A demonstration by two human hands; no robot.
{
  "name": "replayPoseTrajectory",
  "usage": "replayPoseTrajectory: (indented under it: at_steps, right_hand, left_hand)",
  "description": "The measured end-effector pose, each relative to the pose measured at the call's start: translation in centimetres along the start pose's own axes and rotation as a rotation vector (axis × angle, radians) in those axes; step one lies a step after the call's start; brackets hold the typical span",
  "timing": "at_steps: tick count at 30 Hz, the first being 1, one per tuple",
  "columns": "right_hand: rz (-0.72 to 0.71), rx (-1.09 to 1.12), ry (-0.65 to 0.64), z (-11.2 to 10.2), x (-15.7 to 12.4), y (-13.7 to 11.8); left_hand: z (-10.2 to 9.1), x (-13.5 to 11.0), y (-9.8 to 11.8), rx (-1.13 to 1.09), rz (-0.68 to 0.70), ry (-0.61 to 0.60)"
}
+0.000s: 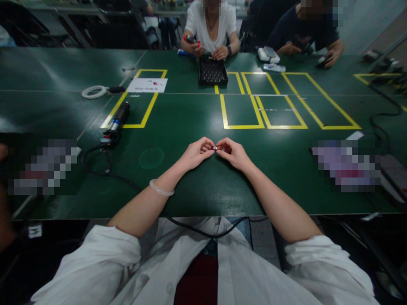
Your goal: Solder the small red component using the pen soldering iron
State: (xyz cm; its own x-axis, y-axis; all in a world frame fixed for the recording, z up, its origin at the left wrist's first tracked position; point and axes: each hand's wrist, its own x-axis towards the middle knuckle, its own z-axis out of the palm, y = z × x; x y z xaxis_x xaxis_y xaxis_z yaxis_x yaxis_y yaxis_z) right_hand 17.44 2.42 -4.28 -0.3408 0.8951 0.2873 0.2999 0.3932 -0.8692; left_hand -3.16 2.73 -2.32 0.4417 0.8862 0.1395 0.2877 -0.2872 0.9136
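Note:
Between my two hands, just above the green table (190, 186), is a small part (216, 148) with red, orange and whitish bits; it is too small to name. My left hand (199, 152) pinches its left end between thumb and fingers. On the other end, my right hand (233, 153) is closed with thumb and fingertips, and something dark and reddish shows inside its curled fingers. The fingertips of both hands nearly meet. A pale bangle (161, 188) circles my left wrist.
A black cylindrical power tool (117, 120) with a cable lies left. Yellow tape outlines (244, 126) mark the table; a paper sheet (147, 85) lies on one. Across sit two people, one (210, 21) behind a black tray (213, 72). Blurred-out items (346, 165) lie at both sides.

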Motion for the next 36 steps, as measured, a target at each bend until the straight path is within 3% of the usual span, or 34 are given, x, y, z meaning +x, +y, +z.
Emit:
replayPoseTrajectory:
  at_steps: [12,23,29,36]
  right_hand:
    - [-0.116,-0.175,-0.014,0.0,-0.3,-0.4]
    - [-0.132,-0.269,-0.047,0.0,-0.4,-0.5]
    - [-0.141,-0.249,0.009,0.0,-0.4,-0.9]
    - [-0.138,-0.250,0.033,-0.1,-0.3,-1.0]
  left_hand:
    - [-0.3,0.3,-0.7,-0.147,-0.058,-0.024]
    - [0.2,0.4,-0.7,-0.162,-0.092,-0.008]
    - [0.1,0.4,-0.6,-0.213,-0.104,-0.012]
    - [-0.1,0.3,-0.2,-0.095,-0.122,-0.034]
